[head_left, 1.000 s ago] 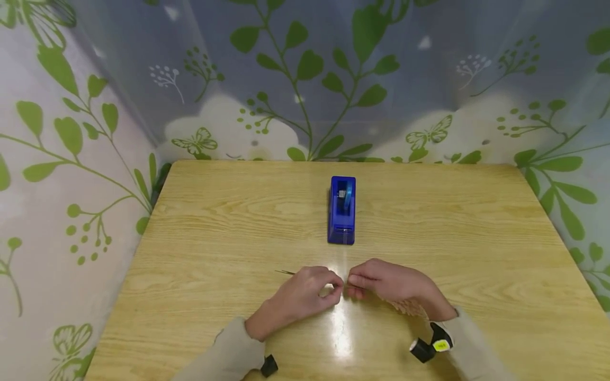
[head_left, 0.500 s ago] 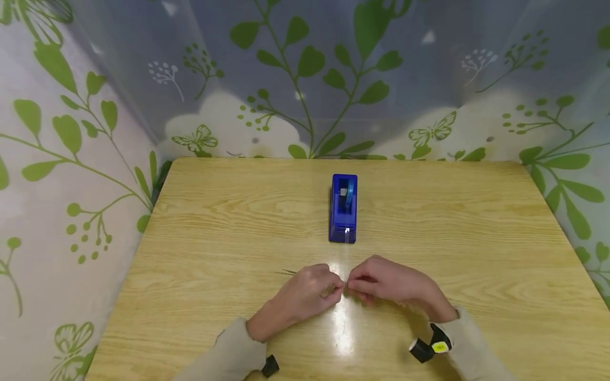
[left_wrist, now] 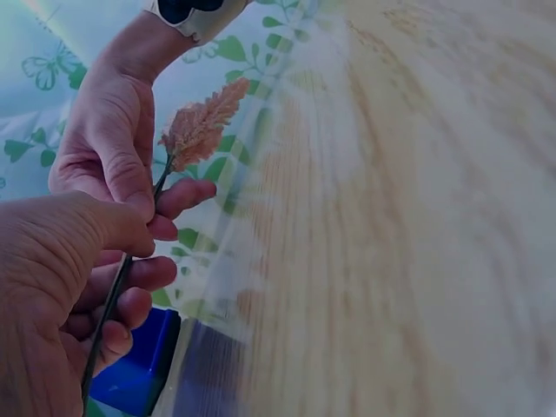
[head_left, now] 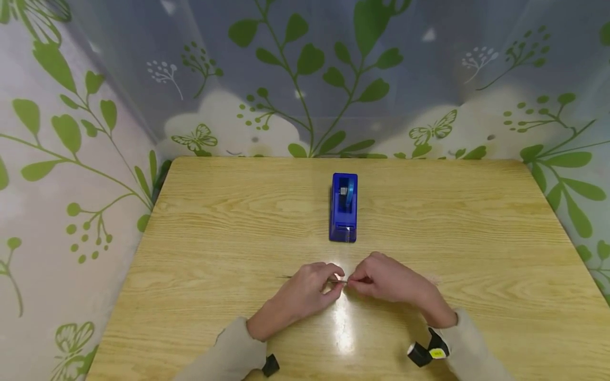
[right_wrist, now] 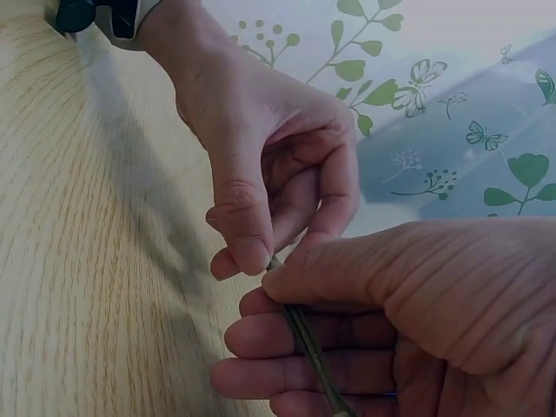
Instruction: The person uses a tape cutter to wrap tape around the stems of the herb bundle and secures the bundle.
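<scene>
A thin dark green flower stem [left_wrist: 111, 300] carries a fluffy pink flower head [left_wrist: 204, 126] at its far end. My left hand [head_left: 310, 288] pinches the stem between thumb and forefinger; the stem's tail pokes out left of it in the head view. Close beside, fingertips almost touching, my right hand [head_left: 391, 278] pinches the same stem nearer the flower. In the right wrist view the right hand [right_wrist: 452, 295] shows its other fingers curled loosely behind the stem [right_wrist: 314, 352]. Ahead of both hands stands a blue tape dispenser [head_left: 343, 211] with a roll in it.
The hands work above a wood-grain table [head_left: 229, 211]. Leaf-patterned curtains [head_left: 295, 95] hang behind it and at both sides. Each wrist wears a black camera, such as the right wrist's camera [head_left: 419, 353].
The hands stay together while the stem turns between the fingers. The pink flower head swings from below the right wrist to behind it. The clear strip from the dispenser is harder to see.
</scene>
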`<state>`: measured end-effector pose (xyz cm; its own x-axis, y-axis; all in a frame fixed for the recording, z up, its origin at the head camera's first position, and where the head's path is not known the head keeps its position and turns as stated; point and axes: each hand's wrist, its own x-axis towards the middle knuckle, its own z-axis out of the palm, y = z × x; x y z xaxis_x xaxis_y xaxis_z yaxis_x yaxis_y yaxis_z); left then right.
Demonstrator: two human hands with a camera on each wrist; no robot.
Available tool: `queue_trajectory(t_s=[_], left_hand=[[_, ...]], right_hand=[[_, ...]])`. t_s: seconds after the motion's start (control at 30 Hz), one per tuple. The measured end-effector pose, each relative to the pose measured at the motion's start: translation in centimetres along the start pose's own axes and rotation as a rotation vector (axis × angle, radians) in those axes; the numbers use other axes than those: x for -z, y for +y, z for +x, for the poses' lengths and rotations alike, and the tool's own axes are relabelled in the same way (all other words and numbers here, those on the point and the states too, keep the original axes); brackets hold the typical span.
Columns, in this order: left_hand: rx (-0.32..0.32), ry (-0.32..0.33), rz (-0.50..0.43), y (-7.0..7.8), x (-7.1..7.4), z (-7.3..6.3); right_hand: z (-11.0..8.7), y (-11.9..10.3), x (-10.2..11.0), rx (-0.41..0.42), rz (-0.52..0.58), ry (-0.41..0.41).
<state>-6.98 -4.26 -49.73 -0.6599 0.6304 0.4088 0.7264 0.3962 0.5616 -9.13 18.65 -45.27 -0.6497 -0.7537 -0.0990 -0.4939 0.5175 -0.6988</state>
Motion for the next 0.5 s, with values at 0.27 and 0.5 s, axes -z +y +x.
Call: queue_trajectory(t_s=[0.27,0.5], left_hand=[[0.057,-0.047,-0.012,0.01,0.15,0.14],[0.013,-0.033,0.008,-0.26,0.16,0.13]], right_hand=[[-0.08,-0.13,0.14,0.006,0.027,-0.035],[-0.42,0.25,0.35,-0.062,0.208,-0.16]])
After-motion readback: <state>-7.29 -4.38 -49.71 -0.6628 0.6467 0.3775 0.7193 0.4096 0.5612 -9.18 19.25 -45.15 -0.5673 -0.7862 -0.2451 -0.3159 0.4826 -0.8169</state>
